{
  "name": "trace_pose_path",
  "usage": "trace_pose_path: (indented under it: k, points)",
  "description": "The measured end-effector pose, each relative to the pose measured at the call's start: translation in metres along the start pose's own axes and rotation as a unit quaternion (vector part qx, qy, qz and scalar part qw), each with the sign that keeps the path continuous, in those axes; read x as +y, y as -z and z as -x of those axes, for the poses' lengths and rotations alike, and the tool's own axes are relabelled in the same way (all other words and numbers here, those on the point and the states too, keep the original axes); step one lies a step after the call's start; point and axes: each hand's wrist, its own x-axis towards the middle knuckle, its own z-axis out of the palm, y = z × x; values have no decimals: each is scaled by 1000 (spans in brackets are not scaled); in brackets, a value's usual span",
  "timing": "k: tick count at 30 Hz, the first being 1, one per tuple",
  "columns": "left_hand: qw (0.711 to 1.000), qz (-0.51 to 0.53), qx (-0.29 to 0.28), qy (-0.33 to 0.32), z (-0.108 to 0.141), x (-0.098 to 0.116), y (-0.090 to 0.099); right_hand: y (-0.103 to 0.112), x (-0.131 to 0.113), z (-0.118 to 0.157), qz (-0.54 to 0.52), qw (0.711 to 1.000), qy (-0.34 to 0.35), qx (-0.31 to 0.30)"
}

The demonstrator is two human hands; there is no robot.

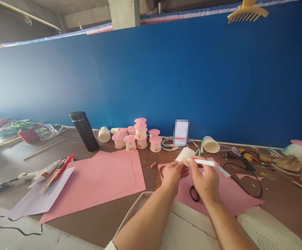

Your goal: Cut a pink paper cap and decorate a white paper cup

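Note:
My left hand [172, 175] is closed on a white paper cup [186, 153], tipped over on its side. In my right hand [205, 180] is a white marker pen [205, 162] with a pink end, its other end against the cup. My fingers hide the pen's tip and part of the cup. Below both hands lies pink paper [230, 191], with a black scissors handle [194, 193] showing on it. A small reddish pen cap [153, 164] lies left of my left hand.
Several cups with pink paper tops [155, 143] stand near the blue partition [151, 76]. Further left are a black thermos [84, 132], pink sheets [109, 177], a glue gun [41, 172] and a red utility knife [59, 170]. Cables and scraps clutter the right.

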Motion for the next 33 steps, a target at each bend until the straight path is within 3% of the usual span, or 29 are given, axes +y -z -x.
trace_pose_path:
  k: [5, 11, 17, 24, 33]
  points:
    - [1000, 7, 25, -2, -1, -1, 0, 1, -2, 0, -9, 1000, -8, 27]
    - [1000, 8, 13, -1, 0, 1, 0, 0, -2, 0, -7, 1000, 15, 4]
    - [997, 66, 35, 20, 3, 6, -1, 0, -2, 1, -13, 998, 10, 54]
    - [990, 115, 59, 55, 2, 8, 0, -1, -3, 1, -44, 998, -29, 16]
    - [996, 79, 26, 31, 0, 5, 3, -6, 3, 1, -27, 999, 19, 9]
